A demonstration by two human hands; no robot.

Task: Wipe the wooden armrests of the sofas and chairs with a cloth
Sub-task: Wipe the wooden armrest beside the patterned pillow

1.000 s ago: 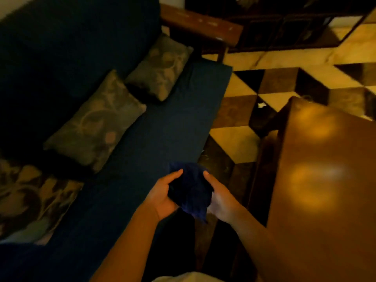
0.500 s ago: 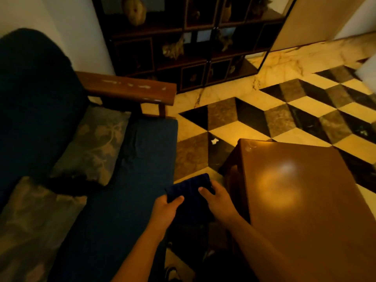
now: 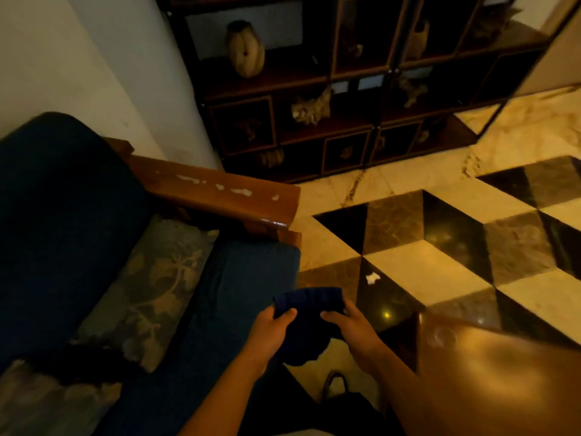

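While both hands grip it, a dark blue cloth (image 3: pixel 309 322) hangs above the floor (image 3: pixel 424 272), in front of the sofa (image 3: pixel 245 278).

The dark shelf unit (image 3: pixel 330 121) against the wall holds a pale vase (image 3: pixel 245 48) in an upper compartment and what seem to be small ornaments in the lower ones, too dim to make out. The left hand (image 3: pixel 272 333) is closed on the cloth's left edge, thumb on top; the right hand (image 3: pixel 352 325) pinches the right edge, so the cloth lies bunched between them and sags below. The wooden armrest (image 3: pixel 220 196), marked with pale chips, lies beyond the hands at the sofa's far end, apart from the cloth. A patterned cushion (image 3: pixel 151 287) leans on the seat. A brown table (image 3: pixel 503 382) stands just right of the right forearm.
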